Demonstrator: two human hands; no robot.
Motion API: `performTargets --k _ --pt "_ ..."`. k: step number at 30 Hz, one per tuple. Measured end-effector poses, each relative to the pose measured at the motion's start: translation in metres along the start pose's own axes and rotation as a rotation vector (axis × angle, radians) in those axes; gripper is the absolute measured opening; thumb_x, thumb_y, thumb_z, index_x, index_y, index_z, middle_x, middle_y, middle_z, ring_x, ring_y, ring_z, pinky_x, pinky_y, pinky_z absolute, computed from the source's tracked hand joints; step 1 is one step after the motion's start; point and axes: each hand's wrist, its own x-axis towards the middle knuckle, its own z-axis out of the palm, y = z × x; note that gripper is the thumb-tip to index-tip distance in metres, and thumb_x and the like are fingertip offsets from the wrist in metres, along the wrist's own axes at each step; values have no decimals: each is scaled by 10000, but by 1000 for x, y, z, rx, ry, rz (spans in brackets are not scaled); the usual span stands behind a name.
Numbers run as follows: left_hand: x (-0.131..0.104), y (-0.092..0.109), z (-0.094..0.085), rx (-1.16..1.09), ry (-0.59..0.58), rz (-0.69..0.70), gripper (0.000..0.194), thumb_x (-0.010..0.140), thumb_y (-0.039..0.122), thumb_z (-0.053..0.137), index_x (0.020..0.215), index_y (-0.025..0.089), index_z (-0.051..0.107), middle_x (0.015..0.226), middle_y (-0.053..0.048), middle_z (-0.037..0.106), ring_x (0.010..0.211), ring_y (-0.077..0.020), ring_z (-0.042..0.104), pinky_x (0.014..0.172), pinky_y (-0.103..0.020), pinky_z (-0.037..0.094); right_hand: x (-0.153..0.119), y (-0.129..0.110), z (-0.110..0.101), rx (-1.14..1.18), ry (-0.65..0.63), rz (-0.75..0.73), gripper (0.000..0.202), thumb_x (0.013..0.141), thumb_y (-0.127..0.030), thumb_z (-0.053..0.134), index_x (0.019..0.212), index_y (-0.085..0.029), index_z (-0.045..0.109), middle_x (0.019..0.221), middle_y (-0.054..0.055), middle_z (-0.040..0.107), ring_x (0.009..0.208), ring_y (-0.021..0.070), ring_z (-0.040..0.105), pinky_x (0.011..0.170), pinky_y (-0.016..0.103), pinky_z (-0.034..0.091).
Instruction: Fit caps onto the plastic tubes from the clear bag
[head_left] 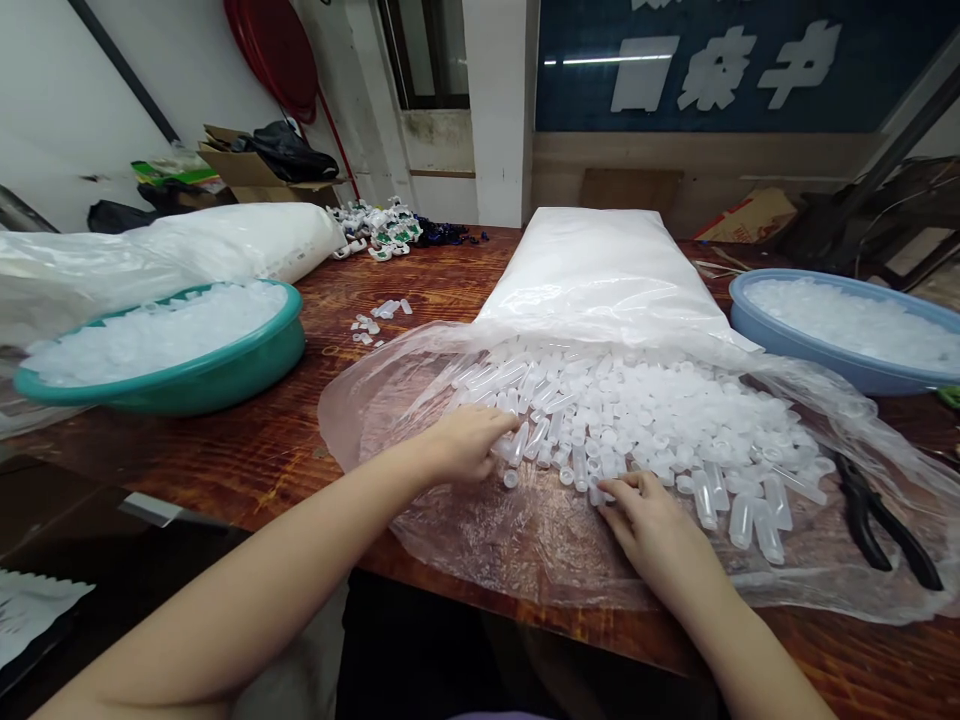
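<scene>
Tubes (703, 500) and caps (637, 420) sit heaped on clear film (487, 540), right in front of our hands. Our right hand (649, 515) is at the pile's near edge, thumb and fingertips almost together at a small piece; can't tell if it's clamped. Our left hand (469, 440), slightly farther out, has fingers bent over tubes at the pile's left edge; grip hidden, can't tell. Pliers (877, 520) lie on the film, right of our right hand. Left of our left hand, on the table (259, 450), we have a green basin (217, 380), filled. Blue basin (825, 352), also filled, is beyond our right hand, to the right. White bag (600, 270) lies straight beyond both hands, behind the pile.
</scene>
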Motion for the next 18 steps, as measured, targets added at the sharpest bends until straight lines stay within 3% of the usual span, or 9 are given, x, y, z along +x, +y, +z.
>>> performTargets --k 2,5,10,12,15,18 --pt "8 -3 6 66 -54 70 460 692 69 497 1135 190 522 906 -67 584 857 -229 528 742 -306 390 1 -5 0 8 -9 -21 204 838 -255 496 1000 -215 613 927 89 558 772 214 603 650 314 500" --pt "16 -5 14 125 -108 113 408 761 78 449 1129 223 550 923 -66 592 878 -227 534 767 -308 387 3 -11 0 17 -29 -40 199 847 -238 488 999 -187 606 910 102 556 819 241 591 686 347 498" --pt "20 2 11 168 -75 141 390 780 120 439 1144 189 560 905 -69 621 839 -219 567 735 -288 426 0 -21 -9 12 -15 -4 135 785 -94 517 861 -158 609 840 87 602 810 223 596 731 319 502" --pt "19 1 11 193 -58 85 404 768 106 411 1123 187 587 881 -76 629 802 -223 582 705 -297 451 -1 -24 -14 12 16 28 165 736 -48 541 841 -150 617 801 72 621 769 210 608 707 294 515" --pt "17 -6 19 60 94 55 468 733 64 371 1085 254 614 973 -52 636 848 -194 596 761 -277 466 2 -24 -22 32 96 68 323 738 -50 546 1037 -155 606 907 74 644 838 213 620 747 299 522" --pt "9 -2 36 -130 312 100 518 713 104 396 1164 294 566 1231 -33 553 1081 -222 535 918 -322 424 2 -22 -32 77 168 93 410 763 -39 506 1151 -160 560 1006 86 633 890 190 621 785 271 511"
